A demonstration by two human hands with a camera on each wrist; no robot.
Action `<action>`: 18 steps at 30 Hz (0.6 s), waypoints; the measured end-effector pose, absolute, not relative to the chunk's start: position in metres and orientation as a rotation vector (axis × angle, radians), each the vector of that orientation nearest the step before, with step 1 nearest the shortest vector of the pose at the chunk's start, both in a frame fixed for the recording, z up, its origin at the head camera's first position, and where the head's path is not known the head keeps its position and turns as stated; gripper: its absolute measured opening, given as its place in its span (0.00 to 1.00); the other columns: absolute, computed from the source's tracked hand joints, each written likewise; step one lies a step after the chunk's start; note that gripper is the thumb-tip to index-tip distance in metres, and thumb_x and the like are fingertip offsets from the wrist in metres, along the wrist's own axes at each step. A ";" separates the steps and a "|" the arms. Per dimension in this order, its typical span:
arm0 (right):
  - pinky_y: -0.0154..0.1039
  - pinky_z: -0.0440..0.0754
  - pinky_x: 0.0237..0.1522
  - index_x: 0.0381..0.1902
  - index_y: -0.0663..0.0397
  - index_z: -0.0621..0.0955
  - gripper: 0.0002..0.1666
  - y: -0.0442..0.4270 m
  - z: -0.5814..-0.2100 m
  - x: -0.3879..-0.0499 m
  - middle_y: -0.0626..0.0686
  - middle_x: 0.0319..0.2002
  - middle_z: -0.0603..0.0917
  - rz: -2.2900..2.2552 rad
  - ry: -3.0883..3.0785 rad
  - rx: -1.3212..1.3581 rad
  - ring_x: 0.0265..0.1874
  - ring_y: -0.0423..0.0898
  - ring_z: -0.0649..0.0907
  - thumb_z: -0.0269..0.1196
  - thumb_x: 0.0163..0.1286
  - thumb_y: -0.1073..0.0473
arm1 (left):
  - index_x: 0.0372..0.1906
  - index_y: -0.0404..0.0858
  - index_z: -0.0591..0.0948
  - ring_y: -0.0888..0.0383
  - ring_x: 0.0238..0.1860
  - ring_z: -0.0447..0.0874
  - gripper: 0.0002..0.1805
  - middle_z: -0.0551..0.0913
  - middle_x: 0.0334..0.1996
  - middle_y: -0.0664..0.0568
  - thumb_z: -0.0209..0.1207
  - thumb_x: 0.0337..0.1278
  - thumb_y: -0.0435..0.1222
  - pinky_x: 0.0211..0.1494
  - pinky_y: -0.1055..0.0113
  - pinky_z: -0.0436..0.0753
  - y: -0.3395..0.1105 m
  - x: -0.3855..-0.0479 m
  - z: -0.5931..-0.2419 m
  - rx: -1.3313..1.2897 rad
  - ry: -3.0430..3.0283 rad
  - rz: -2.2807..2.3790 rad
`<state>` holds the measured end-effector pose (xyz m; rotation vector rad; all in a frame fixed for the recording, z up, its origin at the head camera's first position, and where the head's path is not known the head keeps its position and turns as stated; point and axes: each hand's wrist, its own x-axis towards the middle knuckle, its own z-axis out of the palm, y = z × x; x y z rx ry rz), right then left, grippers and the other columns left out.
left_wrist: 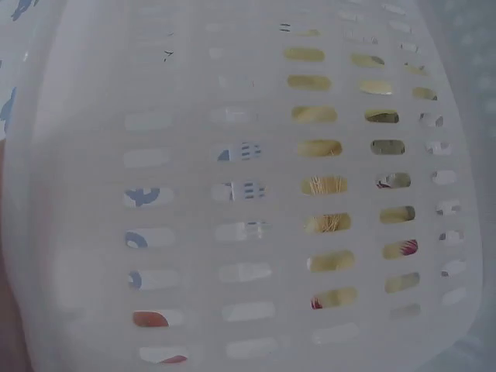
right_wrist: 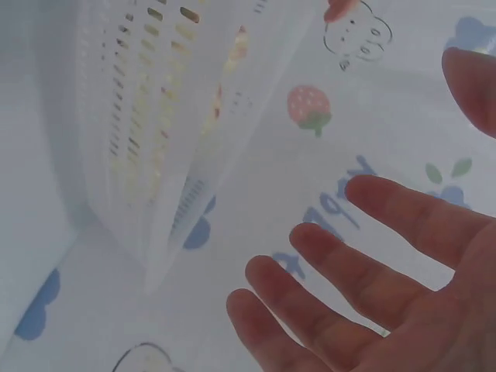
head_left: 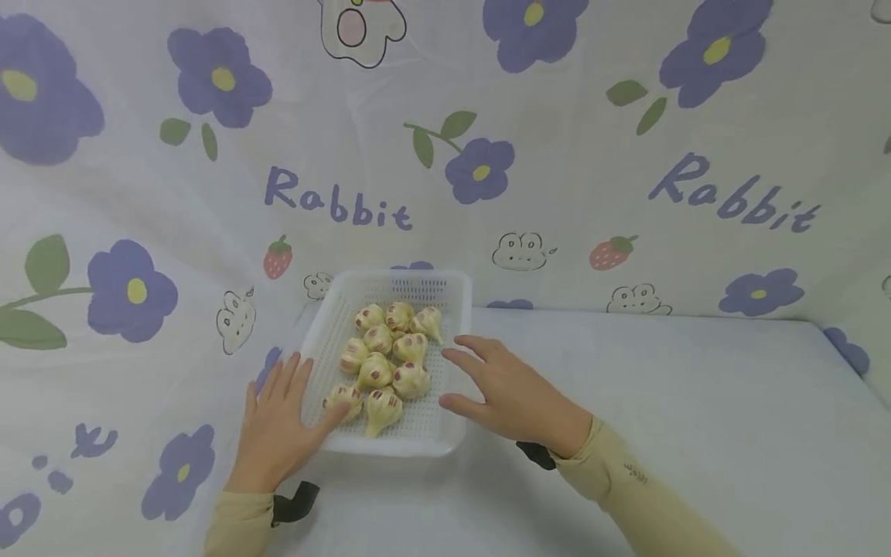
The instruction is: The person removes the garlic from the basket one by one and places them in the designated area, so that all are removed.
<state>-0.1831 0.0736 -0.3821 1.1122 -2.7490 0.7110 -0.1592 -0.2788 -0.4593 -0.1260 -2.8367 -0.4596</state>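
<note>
While the left hand [head_left: 277,432] lies at the left rim of a white basket [head_left: 390,446], its straight fingers well apart from the thumb over the near corner, the right hand [head_left: 513,391] hovers beside the opposite rim, fingers spread. 10 garlic bulbs [head_left: 376,371] show inside the basket, which stands on the pale bench [head_left: 696,387] before a flower-printed cloth [head_left: 571,170].

Head view looks down — nearer wrist views, from either side, share its basket [head_left: 393,446].
</note>
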 end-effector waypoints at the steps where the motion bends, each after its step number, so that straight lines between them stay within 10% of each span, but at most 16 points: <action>1: 0.59 0.76 0.70 0.74 0.57 0.72 0.38 0.070 -0.381 -0.185 0.65 0.75 0.70 0.717 -2.751 1.137 0.72 0.63 0.73 0.64 0.76 0.42 | 0.80 0.36 0.63 0.33 0.82 0.51 0.53 0.60 0.81 0.36 0.56 0.64 0.69 0.78 0.26 0.46 -0.279 -0.159 -0.461 -0.128 -2.829 -0.462; 18: 0.55 0.85 0.59 0.69 0.60 0.77 0.33 0.038 -0.376 -0.213 0.64 0.68 0.78 0.599 -2.787 1.207 0.64 0.60 0.80 0.66 0.75 0.46 | 0.78 0.35 0.68 0.32 0.78 0.60 0.47 0.64 0.79 0.35 0.58 0.66 0.63 0.77 0.26 0.51 -0.277 -0.163 -0.471 -0.160 -2.741 -0.469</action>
